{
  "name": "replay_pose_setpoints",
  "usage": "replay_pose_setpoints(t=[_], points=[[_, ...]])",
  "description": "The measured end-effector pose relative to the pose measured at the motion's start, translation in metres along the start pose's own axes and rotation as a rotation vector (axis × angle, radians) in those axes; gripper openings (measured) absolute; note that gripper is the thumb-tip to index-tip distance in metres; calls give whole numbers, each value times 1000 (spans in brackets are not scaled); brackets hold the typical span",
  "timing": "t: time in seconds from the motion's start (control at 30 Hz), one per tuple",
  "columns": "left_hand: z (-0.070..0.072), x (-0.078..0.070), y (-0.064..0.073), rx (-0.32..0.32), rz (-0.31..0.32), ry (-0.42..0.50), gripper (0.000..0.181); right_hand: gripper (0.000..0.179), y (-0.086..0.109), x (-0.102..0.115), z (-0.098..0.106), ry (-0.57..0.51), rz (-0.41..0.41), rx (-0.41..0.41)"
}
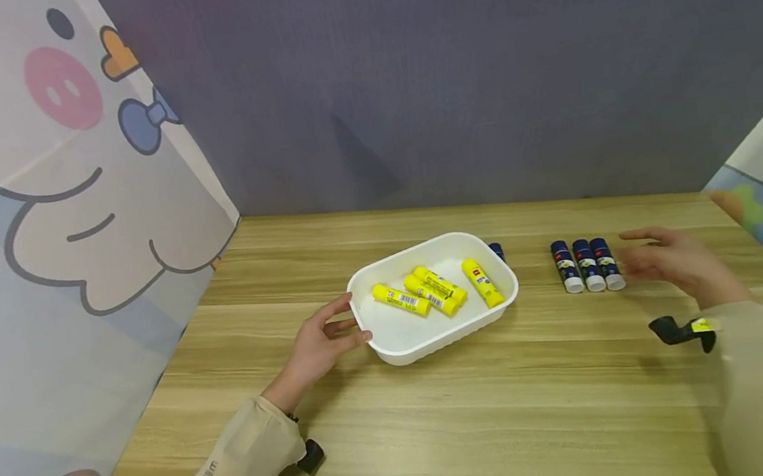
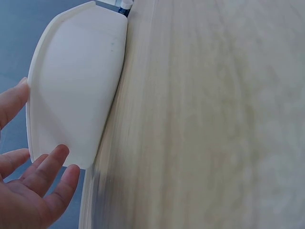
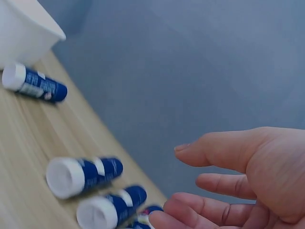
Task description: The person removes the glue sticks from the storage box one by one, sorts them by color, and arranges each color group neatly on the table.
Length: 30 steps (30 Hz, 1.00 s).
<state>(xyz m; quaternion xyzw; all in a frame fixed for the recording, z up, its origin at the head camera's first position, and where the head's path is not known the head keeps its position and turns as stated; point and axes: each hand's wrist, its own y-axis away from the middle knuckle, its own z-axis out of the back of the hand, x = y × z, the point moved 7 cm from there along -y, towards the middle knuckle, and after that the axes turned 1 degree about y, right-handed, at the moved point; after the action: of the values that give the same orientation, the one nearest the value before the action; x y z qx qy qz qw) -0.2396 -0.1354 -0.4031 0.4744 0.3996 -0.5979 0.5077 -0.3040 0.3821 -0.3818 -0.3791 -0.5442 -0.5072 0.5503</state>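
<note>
A white plastic tray [image 1: 410, 350] holds several yellow glue sticks [image 1: 482, 283] lying on its bottom. At the tray's left end is my left hand [image 1: 323, 347], fingers spread and touching its side. The left wrist view shows that hand [image 2: 35, 191] against the tray's outer wall [image 2: 76, 86]. Three blue glue sticks with white ends [image 1: 588, 265] lie side by side to the right. My right hand [image 1: 678, 265], slightly blurred, is just right of them with nothing in its fingers. In the right wrist view its fingers [image 3: 209, 150] are loosely extended, apart from the sticks.
One more blue glue stick [image 3: 35, 83] lies behind the tray's right end, mostly hidden in the head view. The wooden table [image 1: 449, 436] ends at a dark grey panel [image 1: 441, 80] at the back. Cartoon-printed sheets [image 1: 75, 307] stand at both sides.
</note>
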Motion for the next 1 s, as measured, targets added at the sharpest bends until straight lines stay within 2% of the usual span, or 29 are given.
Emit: replay_pose_setpoints(t=[0.13, 0.3, 0.4, 0.67, 0.83, 1.0], points=[[0, -1, 0, -1, 5, -1, 72, 28, -2, 13, -14, 200, -11, -29], [0, 0, 0, 7, -1, -7, 72, 67, -3, 29, -39, 357, -3, -26], [0, 0, 0, 12, -8, -2, 72, 70, -5, 38, -54, 407, 10, -19], [0, 0, -1, 8, -10, 4, 71, 66, -14, 52, -92, 426, 59, 20], [0, 0, 0, 12, -15, 0, 72, 63, -20, 55, -112, 410, 68, 67], [0, 0, 1, 15, -14, -1, 72, 60, -26, 57, -128, 421, 77, 78]])
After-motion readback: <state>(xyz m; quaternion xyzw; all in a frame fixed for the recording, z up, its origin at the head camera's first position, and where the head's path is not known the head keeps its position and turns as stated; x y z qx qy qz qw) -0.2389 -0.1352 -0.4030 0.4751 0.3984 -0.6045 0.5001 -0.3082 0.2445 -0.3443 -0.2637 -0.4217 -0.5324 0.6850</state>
